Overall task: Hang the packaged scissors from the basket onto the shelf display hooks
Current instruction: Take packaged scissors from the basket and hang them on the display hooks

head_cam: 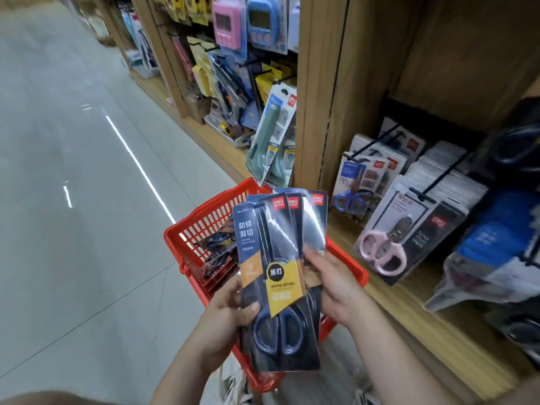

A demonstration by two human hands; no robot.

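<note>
Shop aisle, red basket point(187, 226), hands point(228, 314) point(336, 285) gripping fanned scissors packs point(280, 252)

We log the packaged scissors point(277, 273): dark navy cards, an orange-yellow band across the middle with a black round badge on it, red logo tags at the top corners, navy-blue handles. We mark the basket point(204, 220) bright red, with an open grid pattern on its walls. The shelf point(409, 302) is light brown wood grain. On it we see pink-handled scissors point(382, 254) on a white and black card, and blue-handled scissors point(349, 200) on a white card. Further back: a sage-green tool pack point(267, 133), a pink timer point(226, 23), a blue timer point(264, 20). The floor point(73, 200) is pale grey with white light streaks.
</note>
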